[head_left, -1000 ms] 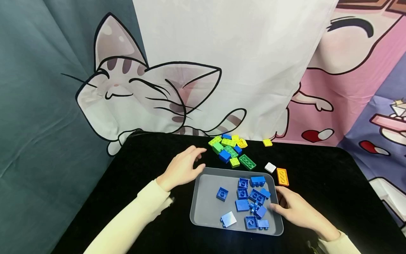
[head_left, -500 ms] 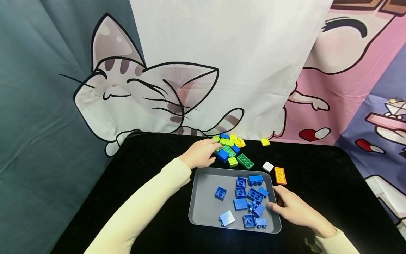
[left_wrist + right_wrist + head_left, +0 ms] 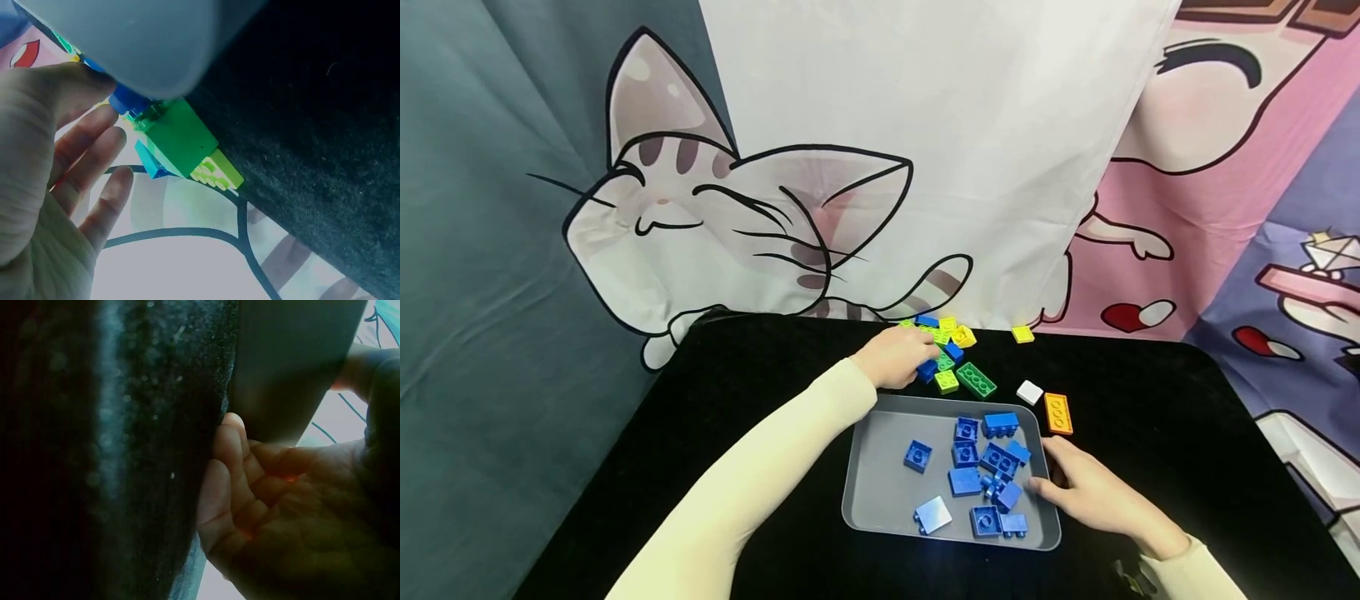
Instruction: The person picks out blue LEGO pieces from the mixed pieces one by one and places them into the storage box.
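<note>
My left hand (image 3: 895,357) is over the brick pile, its fingers around a blue brick (image 3: 927,371) at the pile's near left side. In the left wrist view the thumb and a fingertip come close to a blue brick (image 3: 128,100); whether they pinch it is unclear. A green brick (image 3: 181,137) and a lime brick (image 3: 219,169) lie just beyond. My right hand (image 3: 1093,492) grips the right rim of the grey tray (image 3: 880,500), thumb inside and fingers outside. Several blue bricks (image 3: 965,482) lie in the tray, mostly on its right half.
Yellow bricks (image 3: 962,336), a lime brick (image 3: 947,382) and a green brick (image 3: 976,380) belong to the pile behind the tray. Right of it lie a white brick (image 3: 1029,392), an orange brick (image 3: 1058,413) and a lone yellow brick (image 3: 1022,334). A printed curtain (image 3: 985,167) hangs behind the black table.
My left hand has moved right and away from me, from beside the tray's far left corner into the pile. The right hand keeps its grip on the tray; the view has shifted slightly.
</note>
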### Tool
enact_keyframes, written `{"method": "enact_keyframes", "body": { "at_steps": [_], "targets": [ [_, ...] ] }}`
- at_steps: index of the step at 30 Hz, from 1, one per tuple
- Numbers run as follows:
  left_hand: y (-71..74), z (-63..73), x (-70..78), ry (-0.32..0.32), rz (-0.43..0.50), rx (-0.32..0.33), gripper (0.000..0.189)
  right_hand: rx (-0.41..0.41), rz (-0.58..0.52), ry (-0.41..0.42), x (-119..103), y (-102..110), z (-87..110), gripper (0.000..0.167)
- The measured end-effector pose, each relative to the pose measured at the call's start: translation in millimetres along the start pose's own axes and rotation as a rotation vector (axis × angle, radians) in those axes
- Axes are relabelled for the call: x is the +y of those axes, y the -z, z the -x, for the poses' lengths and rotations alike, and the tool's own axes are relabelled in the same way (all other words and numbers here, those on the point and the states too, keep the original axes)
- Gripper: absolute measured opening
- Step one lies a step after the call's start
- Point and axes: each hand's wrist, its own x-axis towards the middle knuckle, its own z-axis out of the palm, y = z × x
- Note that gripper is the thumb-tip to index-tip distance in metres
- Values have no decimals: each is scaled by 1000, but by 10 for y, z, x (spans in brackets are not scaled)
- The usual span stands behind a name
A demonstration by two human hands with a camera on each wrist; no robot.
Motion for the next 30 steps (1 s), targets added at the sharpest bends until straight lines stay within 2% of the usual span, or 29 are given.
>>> {"method": "enact_keyframes", "body": {
  "at_steps": [10,17,23,30],
  "targets": [
    [18,-10,9,18,-6,-32,36,-3,18,3,-8,9,-17,50],
    [73,63,-4,60,57,-49,30,-2,22,-2,-13,5,-19,49],
    [132,183,-59,90,123,7,32,1,23,-4,-16,3,-17,49],
    [217,443,-66,95,182,96,36,1,24,-12,-19,1,-9,49]
  ]
}}
